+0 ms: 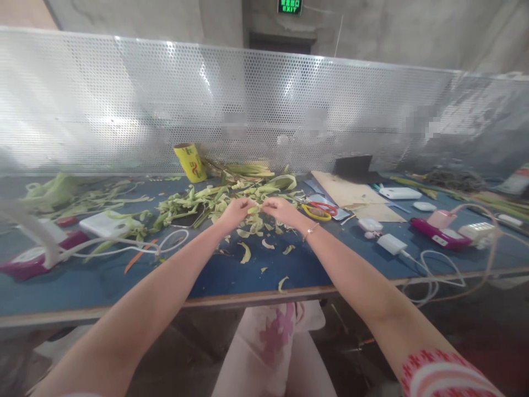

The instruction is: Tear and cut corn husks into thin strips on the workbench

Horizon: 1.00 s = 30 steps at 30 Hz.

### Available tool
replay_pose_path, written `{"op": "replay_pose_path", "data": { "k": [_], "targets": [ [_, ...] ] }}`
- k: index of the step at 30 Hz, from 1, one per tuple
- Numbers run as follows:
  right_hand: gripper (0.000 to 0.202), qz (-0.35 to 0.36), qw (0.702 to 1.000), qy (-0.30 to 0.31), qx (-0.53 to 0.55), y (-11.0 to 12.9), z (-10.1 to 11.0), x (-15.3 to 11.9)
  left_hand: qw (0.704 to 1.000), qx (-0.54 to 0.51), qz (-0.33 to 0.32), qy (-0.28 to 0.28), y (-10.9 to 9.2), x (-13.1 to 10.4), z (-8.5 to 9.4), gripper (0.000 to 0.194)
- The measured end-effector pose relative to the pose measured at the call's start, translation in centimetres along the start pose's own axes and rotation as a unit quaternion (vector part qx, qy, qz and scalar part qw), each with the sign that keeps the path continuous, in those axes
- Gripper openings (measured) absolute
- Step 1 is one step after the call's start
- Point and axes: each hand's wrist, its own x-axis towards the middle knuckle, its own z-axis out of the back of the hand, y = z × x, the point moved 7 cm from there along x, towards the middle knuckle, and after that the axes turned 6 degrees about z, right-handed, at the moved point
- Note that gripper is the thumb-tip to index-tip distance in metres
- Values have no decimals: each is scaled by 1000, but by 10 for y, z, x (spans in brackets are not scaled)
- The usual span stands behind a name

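Over the blue table my left hand (238,213) and my right hand (281,210) come together, fingertips almost meeting. Both pinch at a small pale green plant piece (253,210); its exact kind is too small to tell. Behind and beneath them spreads a heap of green stalks and pale flower parts (219,196). Loose curled petals, one pale petal (245,253) among them, lie on the table in front of my hands. Just right of my right hand rest scissors (317,210) with red and yellow handles.
A yellow cardboard tube (190,163) stands behind the heap. Purple power strips (440,234) with white cables lie at both sides. Brown cardboard (351,190), an earbud case (370,225) and a white charger (391,244) are to the right. A perforated metal screen (144,105) borders the back.
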Motion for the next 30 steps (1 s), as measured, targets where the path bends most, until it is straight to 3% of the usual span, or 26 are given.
{"op": "replay_pose_path", "data": {
  "k": [3,7,16,23,30],
  "targets": [
    [16,25,996,-43,-75,-2,10,1,997,61,3,-47,-1,1,8,32],
    [16,43,992,-69,-96,-1,13,2,992,106,2,-72,-5,-2,11,30],
    [9,134,982,-61,-120,14,1,1,991,120,-34,-58,-3,-1,2,11],
    [6,142,984,-46,-97,16,0,0,998,-15,8,-61,6,-1,-1,15],
    [11,163,981,-39,-94,21,0,-1,985,-158,51,-53,16,-3,-8,21]
  ]
}}
